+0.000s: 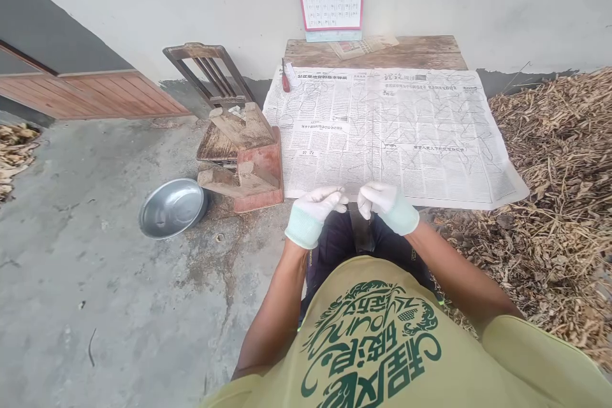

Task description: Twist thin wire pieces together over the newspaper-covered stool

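Note:
My left hand (319,205), in a white glove with a pale green cuff, is pinched closed at the front edge of the newspaper (329,140). Just to its right is my right hand (381,199), gloved the same way, its fingers curled together. A small gap separates the two hands. Whatever either one holds is too small to make out. Thin wire-like strands lie scattered over the newspaper. A red-handled screwdriver (285,81) rests on its upper left corner, beside a white strip.
A desk calendar (331,3) stands at the back of the wooden table (421,51). To the left are a wooden chair (210,76), an upturned wooden stool (258,169) and a metal basin (174,207). Dry plant litter (559,159) covers the ground at right.

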`<state>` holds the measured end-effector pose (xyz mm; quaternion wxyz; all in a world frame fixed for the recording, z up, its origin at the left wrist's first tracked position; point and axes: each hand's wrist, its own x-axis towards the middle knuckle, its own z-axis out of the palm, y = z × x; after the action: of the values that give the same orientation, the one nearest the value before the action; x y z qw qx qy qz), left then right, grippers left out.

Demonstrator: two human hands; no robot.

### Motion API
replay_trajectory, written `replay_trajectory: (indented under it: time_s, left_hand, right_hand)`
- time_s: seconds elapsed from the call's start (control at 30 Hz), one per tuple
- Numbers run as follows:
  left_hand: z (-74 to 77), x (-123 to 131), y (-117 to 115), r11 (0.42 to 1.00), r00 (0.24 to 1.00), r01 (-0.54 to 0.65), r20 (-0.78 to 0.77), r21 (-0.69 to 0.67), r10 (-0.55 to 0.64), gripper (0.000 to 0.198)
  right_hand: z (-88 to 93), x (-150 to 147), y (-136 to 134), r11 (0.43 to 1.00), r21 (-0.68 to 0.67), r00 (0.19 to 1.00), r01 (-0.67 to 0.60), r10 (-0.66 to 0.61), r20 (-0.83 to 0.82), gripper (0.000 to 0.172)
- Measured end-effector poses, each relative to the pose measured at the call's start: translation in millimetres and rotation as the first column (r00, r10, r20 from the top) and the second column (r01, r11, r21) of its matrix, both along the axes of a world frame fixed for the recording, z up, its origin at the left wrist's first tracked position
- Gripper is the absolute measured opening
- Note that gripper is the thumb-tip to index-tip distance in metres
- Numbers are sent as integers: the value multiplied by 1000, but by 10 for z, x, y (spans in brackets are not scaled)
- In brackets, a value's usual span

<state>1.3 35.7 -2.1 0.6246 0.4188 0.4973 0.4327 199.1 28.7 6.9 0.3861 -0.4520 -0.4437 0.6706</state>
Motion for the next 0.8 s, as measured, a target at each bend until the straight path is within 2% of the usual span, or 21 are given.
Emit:
replay_trajectory:
  time_s: [0.17, 0.27, 0.43, 0.53, 0.63, 0.7, 0.8]
  left_hand:
    - [-89, 2, 16, 1000, 1000, -31, 2, 0, 31, 42]
    - [-109, 5, 20, 999, 999, -47, -26, -8, 47, 45]
    - [-86, 12, 7, 999, 998, -18, -58, -34, 16, 57]
    - [-101, 23, -3, 999, 995, -26, -101, -38, 22, 52]
    - [-151, 53, -1, 998, 997, -23, -78, -58, 18, 47]
    - [-183, 81, 10, 997, 998, -34, -46, -76, 31, 44]
    - [-203, 118, 38, 995, 998, -47, -55, -90, 43, 37]
  right_hand:
    - [18, -44, -1, 1000, -16, 991, 2, 0, 135, 21]
    - [-24, -52, 17, 1000, 7, 977, 26, -27, 212, 22]
    - [-74, -33, 50, 997, 39, 977, 60, -67, 201, 23]
    - [-49, -8, 83, 996, 40, 975, 74, -81, 209, 22]
    - [-29, 17, 124, 998, 39, 967, 55, -63, 245, 23]
    - [-36, 36, 150, 997, 66, 943, 27, -47, 330, 27]
    - [-59, 78, 198, 975, 213, 845, -63, -61, 531, 27]
